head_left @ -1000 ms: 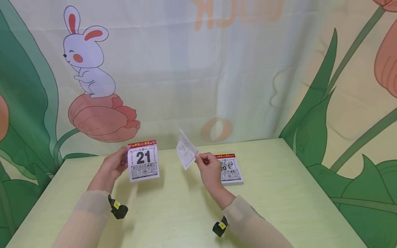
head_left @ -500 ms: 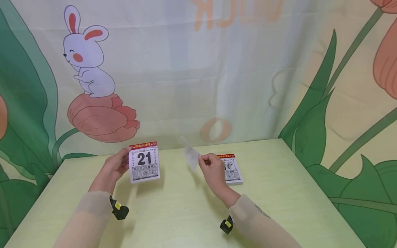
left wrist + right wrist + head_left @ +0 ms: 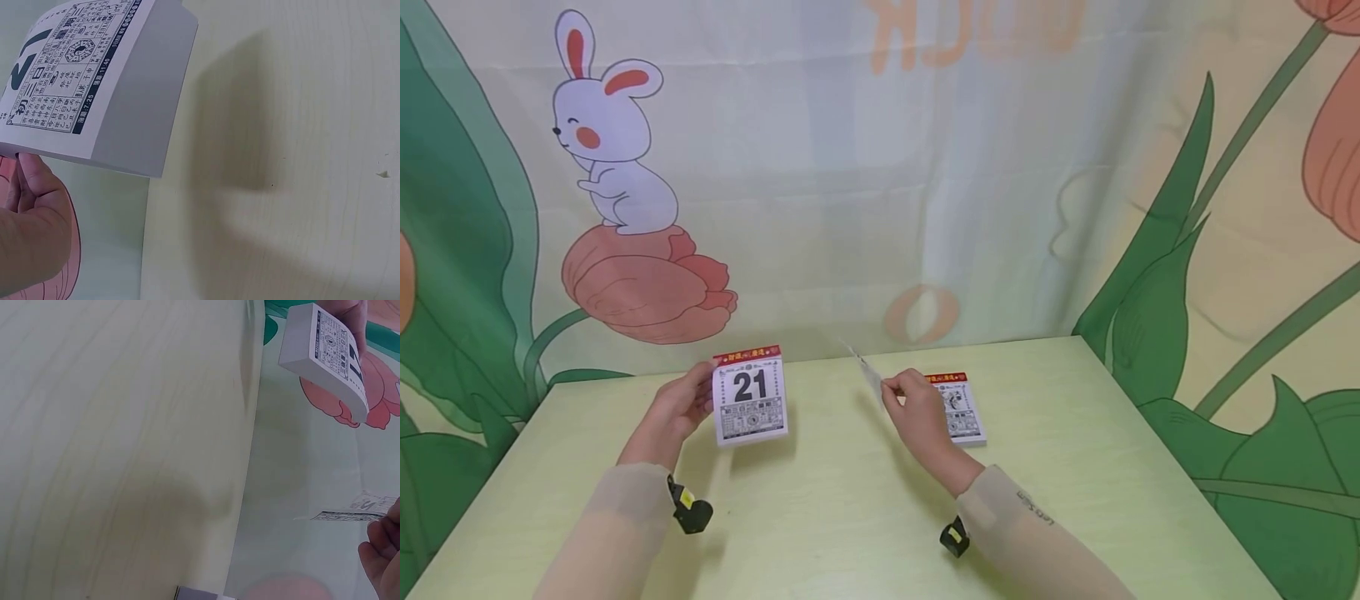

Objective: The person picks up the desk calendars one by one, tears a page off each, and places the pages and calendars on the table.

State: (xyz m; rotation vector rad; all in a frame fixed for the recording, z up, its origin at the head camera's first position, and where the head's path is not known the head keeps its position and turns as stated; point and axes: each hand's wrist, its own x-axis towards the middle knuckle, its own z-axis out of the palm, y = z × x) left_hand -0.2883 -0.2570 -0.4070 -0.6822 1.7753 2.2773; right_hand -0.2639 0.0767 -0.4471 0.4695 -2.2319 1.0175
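Pale table (image 3: 820, 517) beneath, your left hand (image 3: 672, 408) grips the "21" calendar (image 3: 750, 398), your right hand (image 3: 920, 421) pinches a sheet (image 3: 349, 516); detaching seems done, so carry gently.

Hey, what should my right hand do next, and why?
Perhaps lower the thin white printed paper sheet to the pale yellow table: your right hand pinches it in midair, while your left hand holds the thick red-topped white calendar.

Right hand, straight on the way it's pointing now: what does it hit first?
Beyond the loose sheet in the right hand, probably the printed backdrop behind the table. The 21 calendar in the left hand looks off to the side of that line. Depth is hard to judge.
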